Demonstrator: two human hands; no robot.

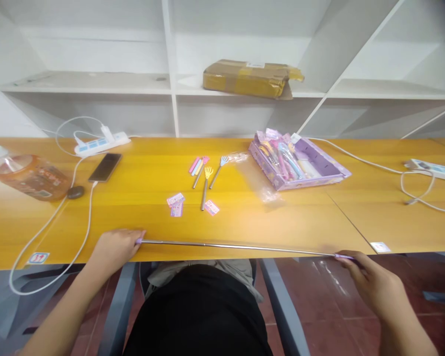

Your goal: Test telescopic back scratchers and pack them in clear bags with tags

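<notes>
A long thin metal telescopic rod (pixel 237 246) is stretched out along the near edge of the yellow table (pixel 319 217). My left hand (pixel 114 247) is closed round its left end, where a bit of purple shows. My right hand (pixel 371 279) pinches its purple right end, just past the table's edge. Further back on the table lie three short rods with small coloured fork-shaped heads, yellow (pixel 206 185), pink (pixel 200 170) and blue (pixel 218 170), with small printed tags (pixel 175 202) beside them.
A purple box of similar coloured items (pixel 298 160) stands at the back right, clear plastic wrap (pixel 259 185) before it. A phone (pixel 105 167), a power strip (pixel 102 143), white cables and a brown jar (pixel 31 175) are on the left. A cardboard parcel (pixel 250 78) rests on the shelf.
</notes>
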